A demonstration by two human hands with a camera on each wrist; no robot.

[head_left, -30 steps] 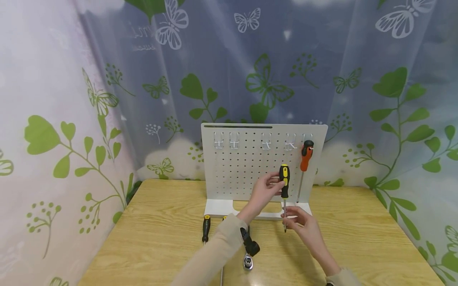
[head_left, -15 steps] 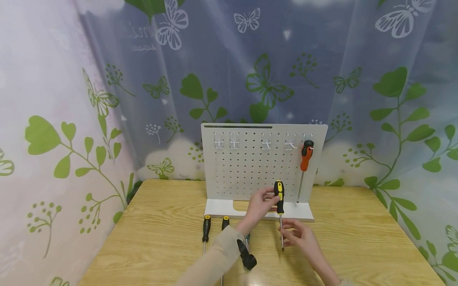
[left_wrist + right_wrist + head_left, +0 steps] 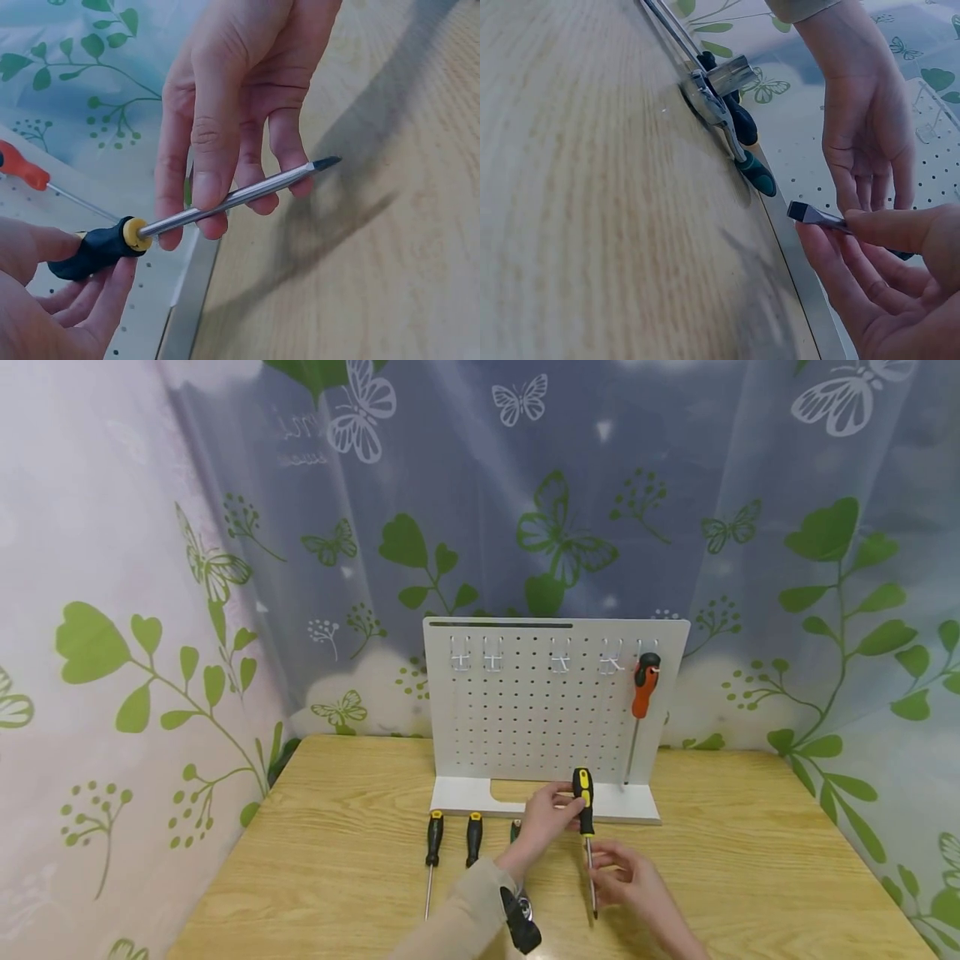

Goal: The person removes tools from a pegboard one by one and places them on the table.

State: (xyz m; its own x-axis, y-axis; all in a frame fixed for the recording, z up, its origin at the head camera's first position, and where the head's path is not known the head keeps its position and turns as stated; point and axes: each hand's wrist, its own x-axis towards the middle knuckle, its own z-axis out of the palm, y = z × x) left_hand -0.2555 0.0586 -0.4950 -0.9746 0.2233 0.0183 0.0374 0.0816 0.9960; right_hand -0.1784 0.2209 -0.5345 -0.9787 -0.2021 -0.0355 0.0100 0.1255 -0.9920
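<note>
A black-and-yellow screwdriver [image 3: 582,795] is held upright just in front of the pegboard, its tip pointing down. My left hand [image 3: 546,820] grips its handle between thumb and fingers. Lower down, my right hand [image 3: 628,877] pinches the steel shaft [image 3: 247,193] between thumb and fingers. The dark flat tip [image 3: 798,211] sticks out past the right fingers in the right wrist view. An orange-and-black screwdriver [image 3: 642,693] hangs from a hook at the right of the white pegboard [image 3: 517,718].
Several white hooks [image 3: 560,658] line the pegboard's top. Two black-handled screwdrivers [image 3: 434,843] lie on the wooden table [image 3: 330,827] at front left. A ratchet wrench [image 3: 718,112] with a green-and-black handle lies beside them, partly hidden by the left arm in the head view.
Both hands have come down and towards me with the black-and-yellow screwdriver, away from the board, also shifting slightly left. Their hold on handle and shaft looks the same.
</note>
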